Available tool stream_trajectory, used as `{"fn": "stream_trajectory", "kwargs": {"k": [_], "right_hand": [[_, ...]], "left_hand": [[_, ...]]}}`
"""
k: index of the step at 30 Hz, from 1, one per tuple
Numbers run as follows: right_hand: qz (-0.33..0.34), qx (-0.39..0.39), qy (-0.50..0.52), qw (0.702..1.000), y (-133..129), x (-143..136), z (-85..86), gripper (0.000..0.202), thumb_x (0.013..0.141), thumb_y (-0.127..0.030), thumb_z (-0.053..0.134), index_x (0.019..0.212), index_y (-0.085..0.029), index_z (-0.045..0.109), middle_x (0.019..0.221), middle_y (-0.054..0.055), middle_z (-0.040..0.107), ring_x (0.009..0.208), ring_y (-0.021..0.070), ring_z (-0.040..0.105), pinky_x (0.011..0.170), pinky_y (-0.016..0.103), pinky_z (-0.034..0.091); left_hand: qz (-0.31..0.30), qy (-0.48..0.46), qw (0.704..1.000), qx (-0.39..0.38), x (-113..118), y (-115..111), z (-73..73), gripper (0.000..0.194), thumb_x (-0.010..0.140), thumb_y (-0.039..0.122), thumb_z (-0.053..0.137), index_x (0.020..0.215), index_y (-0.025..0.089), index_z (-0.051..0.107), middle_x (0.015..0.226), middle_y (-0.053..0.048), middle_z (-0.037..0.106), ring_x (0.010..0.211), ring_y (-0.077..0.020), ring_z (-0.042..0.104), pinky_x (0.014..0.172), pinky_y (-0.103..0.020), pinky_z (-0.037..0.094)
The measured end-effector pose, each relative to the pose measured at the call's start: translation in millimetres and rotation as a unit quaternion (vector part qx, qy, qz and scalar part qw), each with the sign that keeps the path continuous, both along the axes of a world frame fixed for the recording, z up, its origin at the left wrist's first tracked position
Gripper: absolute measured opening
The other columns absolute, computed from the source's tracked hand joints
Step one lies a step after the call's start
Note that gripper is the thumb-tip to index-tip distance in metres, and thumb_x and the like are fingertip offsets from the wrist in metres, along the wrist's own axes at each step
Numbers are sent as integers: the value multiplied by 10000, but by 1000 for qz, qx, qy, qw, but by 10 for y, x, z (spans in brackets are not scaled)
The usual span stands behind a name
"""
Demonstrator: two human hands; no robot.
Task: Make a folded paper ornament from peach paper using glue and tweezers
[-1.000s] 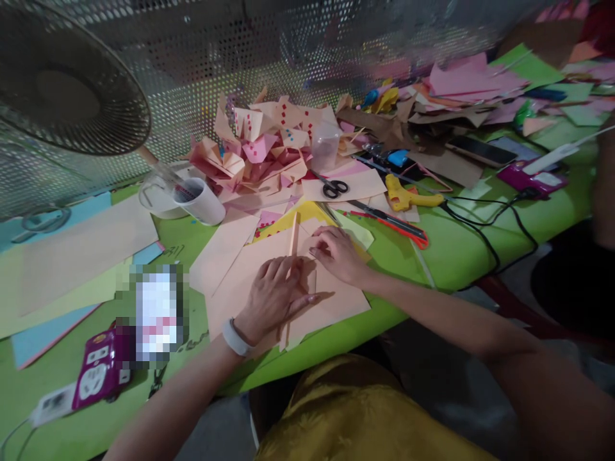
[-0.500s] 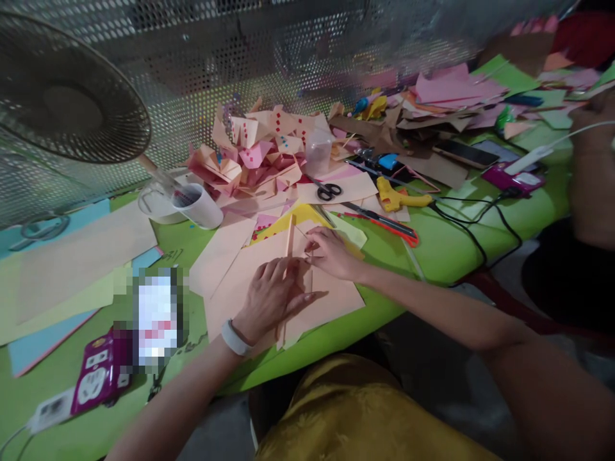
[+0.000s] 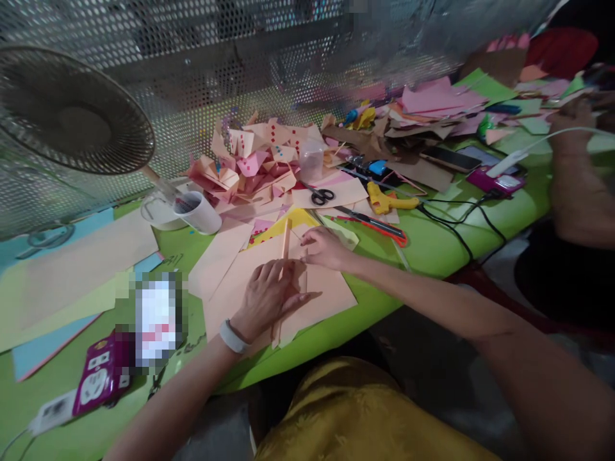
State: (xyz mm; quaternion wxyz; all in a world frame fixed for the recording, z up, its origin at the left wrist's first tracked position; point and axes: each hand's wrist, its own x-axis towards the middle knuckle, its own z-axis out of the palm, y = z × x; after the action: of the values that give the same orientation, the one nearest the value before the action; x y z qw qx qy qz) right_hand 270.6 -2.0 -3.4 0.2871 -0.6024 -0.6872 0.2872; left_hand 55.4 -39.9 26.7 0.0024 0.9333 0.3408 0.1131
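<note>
A perforated metal wall (image 3: pixel 192 70) is seen behind the surface (image 3: pixel 283 368), which is covered in bright green and marked with dark handwriting near its left part. At the left, a round-caged fan (image 3: pixel 79 115) is set before the wall, its pale stem slanting down. Beneath the surface, a grey floor (image 3: pixel 427 378) is left in shadow, and part of a dark red seat (image 3: pixel 485 291) is glimpsed at the right. The room is dimly lit, with small bright spots shown through the wall's holes.
</note>
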Motion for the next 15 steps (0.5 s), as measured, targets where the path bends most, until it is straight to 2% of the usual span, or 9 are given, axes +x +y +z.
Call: {"fn": "stream_trajectory", "kwargs": {"k": [5,7,9,12,15], "right_hand": [[22,21,-34,999,-47,-11,-12,273,732,-244,750,973,-211,626,1194,76,569,1113,246,556,985,438,401],[21,14,-37,999,-57,-13,-10,264,746,-237,733,987,-218,626,1210,74,562,1140,257,537,991,452,384],[15,6,-40,999,-59,-18,-12,269,744,-219,724,994,-224,625,1220,66,562,1160,269,518,990,467,372],[6,6,-44,999,-59,-31,-26,285,729,-197,724,994,-228,623,1221,54,566,1170,277,503,983,475,368],[1,13,-43,999,-68,-41,-37,278,731,-195,721,987,-231,620,1215,49,569,1159,270,509,980,469,371]], "left_hand": [[5,0,999,-38,-24,4,31,528,903,604,458,1202,198,617,1219,-141,580,1099,-300,535,911,-463,451],[29,-34,997,-59,-33,53,47,437,927,533,470,1215,239,618,1240,-124,557,1138,-291,521,947,-473,440],[78,-99,989,-75,-28,150,39,405,925,473,508,1258,259,593,1285,-121,513,1214,-284,487,1007,-484,412],[151,-170,965,-128,18,358,-54,500,862,453,605,1310,239,538,1439,-150,365,1384,-322,337,1085,-520,347],[198,-136,950,-201,98,537,-203,727,738,431,736,1384,263,447,1514,-168,284,1443,-399,211,1088,-610,295]]}}
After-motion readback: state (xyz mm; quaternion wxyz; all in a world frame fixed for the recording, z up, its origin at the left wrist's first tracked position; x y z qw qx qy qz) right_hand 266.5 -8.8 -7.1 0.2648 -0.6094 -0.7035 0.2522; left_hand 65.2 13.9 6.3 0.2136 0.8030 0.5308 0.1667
